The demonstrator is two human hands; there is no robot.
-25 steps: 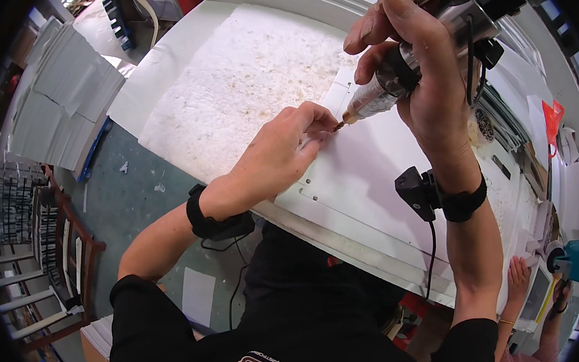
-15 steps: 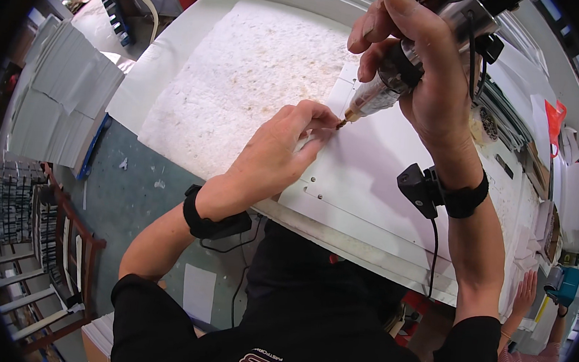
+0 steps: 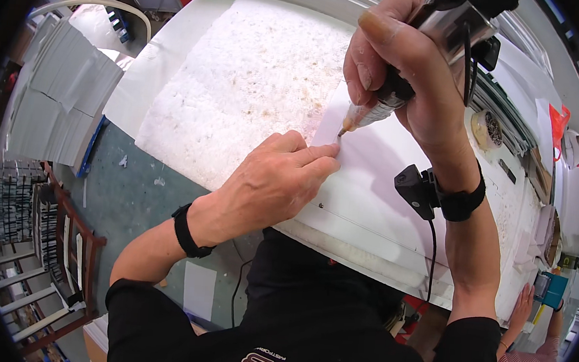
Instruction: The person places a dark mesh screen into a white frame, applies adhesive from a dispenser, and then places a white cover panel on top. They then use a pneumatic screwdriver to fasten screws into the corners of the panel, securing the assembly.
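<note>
An electric screwdriver (image 3: pixel 459 32) with a clear nose slants down from my right hand (image 3: pixel 420 75), whose fingers are wrapped round it. Its bit points at a white panel (image 3: pixel 378 181), close to the panel's left edge. Just below the bit is my left hand (image 3: pixel 269 179), lying over that edge with index finger and thumb close together. Whatever the left fingers hold, if anything, is hidden from view. One small dark screw or hole (image 3: pixel 321 204) shows on the panel near the left wrist side. Each wrist wears a black strap.
Under the panel lies a worn white pad (image 3: pixel 243 75). A round tub of small metal parts (image 3: pixel 487 130) and a dark narrow object (image 3: pixel 506 171) sit to the right. White sheets (image 3: pixel 72 89) are stacked at left. A co-worker's hand (image 3: pixel 523 308) is at the lower right, near a teal tool (image 3: pixel 551 290).
My left hand has come away from its pinch at the bit, rolled palm-down and shifted slightly toward me. The screwdriver tip has moved a little nearer to me.
</note>
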